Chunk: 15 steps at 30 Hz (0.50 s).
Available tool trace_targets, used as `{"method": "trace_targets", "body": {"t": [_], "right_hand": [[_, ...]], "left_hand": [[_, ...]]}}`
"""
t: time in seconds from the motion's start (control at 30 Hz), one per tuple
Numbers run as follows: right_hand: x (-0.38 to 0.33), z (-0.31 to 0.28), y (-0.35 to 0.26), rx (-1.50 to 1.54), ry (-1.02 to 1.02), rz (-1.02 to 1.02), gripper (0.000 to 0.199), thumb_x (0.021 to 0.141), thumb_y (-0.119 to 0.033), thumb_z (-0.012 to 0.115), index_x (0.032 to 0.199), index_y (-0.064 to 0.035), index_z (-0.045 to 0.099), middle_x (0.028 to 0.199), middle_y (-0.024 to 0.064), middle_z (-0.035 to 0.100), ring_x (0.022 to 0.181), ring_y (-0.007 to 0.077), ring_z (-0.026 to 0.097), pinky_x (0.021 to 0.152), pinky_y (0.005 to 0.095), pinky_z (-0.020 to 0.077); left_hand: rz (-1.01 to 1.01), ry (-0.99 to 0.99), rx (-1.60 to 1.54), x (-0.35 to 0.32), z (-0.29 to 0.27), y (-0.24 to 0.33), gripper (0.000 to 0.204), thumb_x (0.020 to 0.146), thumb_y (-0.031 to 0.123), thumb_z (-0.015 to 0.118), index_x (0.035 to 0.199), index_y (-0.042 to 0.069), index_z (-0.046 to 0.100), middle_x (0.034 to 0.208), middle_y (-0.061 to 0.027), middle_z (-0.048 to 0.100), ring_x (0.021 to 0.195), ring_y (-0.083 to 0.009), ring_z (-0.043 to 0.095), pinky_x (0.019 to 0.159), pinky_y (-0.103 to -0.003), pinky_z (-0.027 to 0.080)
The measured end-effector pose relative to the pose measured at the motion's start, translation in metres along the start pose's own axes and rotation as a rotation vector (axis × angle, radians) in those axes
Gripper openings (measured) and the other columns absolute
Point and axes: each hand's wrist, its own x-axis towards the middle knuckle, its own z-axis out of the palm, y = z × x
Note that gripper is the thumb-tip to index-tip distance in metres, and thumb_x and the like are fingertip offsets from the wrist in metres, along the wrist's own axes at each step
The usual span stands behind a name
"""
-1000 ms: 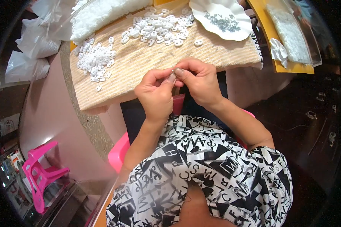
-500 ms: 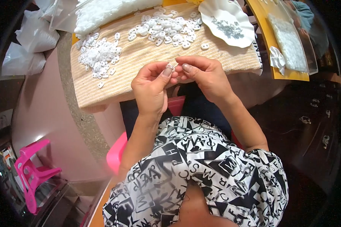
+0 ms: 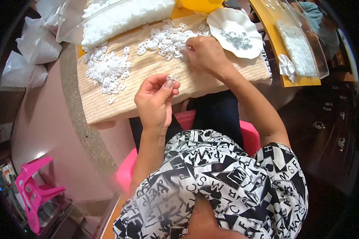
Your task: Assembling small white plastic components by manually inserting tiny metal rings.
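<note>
My left hand [image 3: 153, 97] is closed in a pinch near the cloth's front edge. Between its thumb and fingertips is a small white plastic piece [image 3: 171, 77], partly covered by the thumb. Farther forward, my right hand [image 3: 206, 55] reaches to the right side of a pile of white plastic pieces with holes [image 3: 161, 42]. Its fingers are curled together at the pile; whatever is between the fingertips is too small and blurred to make out. A second pile of smaller white pieces [image 3: 107, 69] lies to the left on the striped beige cloth [image 3: 143, 75].
A white scalloped dish [image 3: 253, 30] with small grey parts [image 3: 236, 40] stands beyond my right hand. A clear bag of white pieces [image 3: 123, 24] lies at the back, near a yellow container [image 3: 201, 3]. Another bag [image 3: 299, 49] rests at right. A pink stool [image 3: 34, 183] stands at left.
My right hand has left my left hand and moved forward to the pile. My left hand keeps its pinch on the small white piece, slightly lower and to the left.
</note>
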Motion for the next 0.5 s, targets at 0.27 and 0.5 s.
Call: {"method": "trace_targets", "body": {"t": [0.27,0.5], "right_hand": [[-0.014,-0.022,-0.005,0.637,-0.065,0.148,0.016,0.077,-0.007,0.057,0.091,-0.0013,0.062,0.065,0.0025,0.055,0.056,0.0098,0.049,0.052,0.0225,0.0394],[-0.066,-0.026,-0.023,1.615,-0.381,0.435,0.016,0.081,-0.007,0.056,0.094,0.0020,0.059,0.075,0.0050,0.059,0.065,0.0089,0.056,0.058,0.0193,0.0466]], "left_hand": [[-0.016,-0.001,0.007,0.001,-0.003,0.004,0.012,0.077,-0.006,0.055,0.089,-0.003,0.055,0.078,-0.0089,0.057,0.069,-0.0173,0.059,0.060,-0.025,0.049],[-0.165,-0.171,-0.115,-0.005,0.004,0.003,0.011,0.078,-0.005,0.053,0.090,-0.004,0.054,0.079,-0.0123,0.058,0.069,-0.0177,0.058,0.059,-0.024,0.048]]}}
